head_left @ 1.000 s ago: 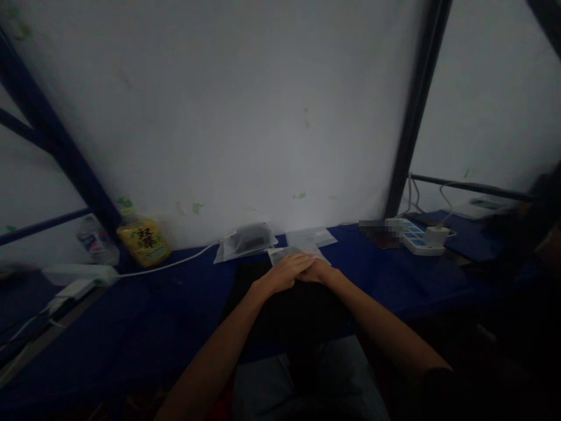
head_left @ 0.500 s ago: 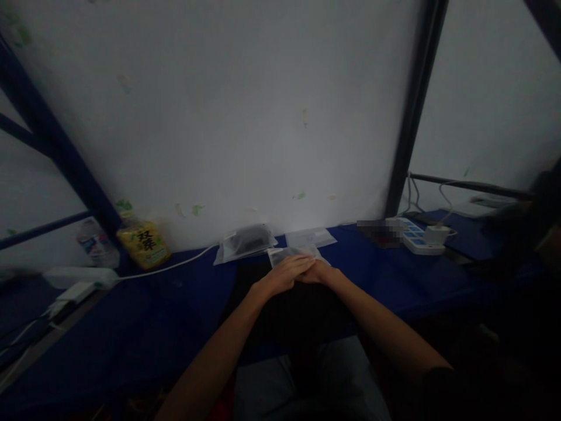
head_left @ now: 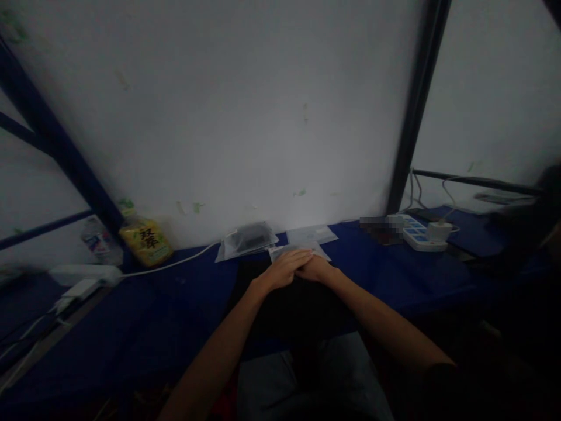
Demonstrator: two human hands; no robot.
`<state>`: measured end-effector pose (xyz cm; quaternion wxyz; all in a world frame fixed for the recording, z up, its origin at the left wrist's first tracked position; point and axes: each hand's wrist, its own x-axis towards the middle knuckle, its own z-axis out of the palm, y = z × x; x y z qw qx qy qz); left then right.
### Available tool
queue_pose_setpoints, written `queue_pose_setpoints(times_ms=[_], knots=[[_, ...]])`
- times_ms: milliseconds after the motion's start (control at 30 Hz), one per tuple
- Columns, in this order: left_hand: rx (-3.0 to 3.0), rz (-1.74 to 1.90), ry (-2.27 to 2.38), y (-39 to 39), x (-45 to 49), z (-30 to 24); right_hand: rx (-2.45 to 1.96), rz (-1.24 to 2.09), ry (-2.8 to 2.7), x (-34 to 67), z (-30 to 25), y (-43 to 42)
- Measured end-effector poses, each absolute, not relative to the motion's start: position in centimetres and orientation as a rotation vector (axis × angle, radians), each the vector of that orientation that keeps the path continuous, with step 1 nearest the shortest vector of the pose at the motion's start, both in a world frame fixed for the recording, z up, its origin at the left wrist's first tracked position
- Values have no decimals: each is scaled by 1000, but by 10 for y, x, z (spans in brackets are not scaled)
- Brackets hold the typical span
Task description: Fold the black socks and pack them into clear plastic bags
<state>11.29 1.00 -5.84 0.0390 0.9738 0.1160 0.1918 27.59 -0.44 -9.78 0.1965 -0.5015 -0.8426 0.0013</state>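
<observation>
My left hand (head_left: 287, 268) lies across my right hand (head_left: 316, 269), its fingers stretched out over the back of the other. The right hand's fingers are tucked beneath and hidden. Both rest at the far end of a black cloth-like thing (head_left: 298, 307) on the blue table. Just beyond the fingertips is a translucent pouch (head_left: 322, 252), partly covered by the hands. Behind it lies a second flat translucent pouch (head_left: 312, 234). To the left, a bag with something dark inside (head_left: 249, 238) lies near the wall.
A yellow-labelled bottle (head_left: 146, 240) and a clear bottle (head_left: 100, 242) stand at left by a blue post. White power strips lie at left (head_left: 85, 275) and right (head_left: 416, 233), the right one holding a plugged adapter (head_left: 439, 230). The blue table (head_left: 175, 310) meets a wall.
The view has shifted slightly. My hands stay stacked in nearly the same place, and nothing on the table has visibly moved.
</observation>
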Motion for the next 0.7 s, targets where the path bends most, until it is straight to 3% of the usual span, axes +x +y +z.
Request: queue_pose_setpoints(times_ms=[200,567,700], knots=[[2816,771,441,20,109,-58,-1061,-201,-2546,285,-88,-8],[2942,559,473,6,99,-44,-1201,-55,-2459,289,-81,-10],[2984,677,651,15,83,-45,-1187,-71,-2362,308,-69,-13]])
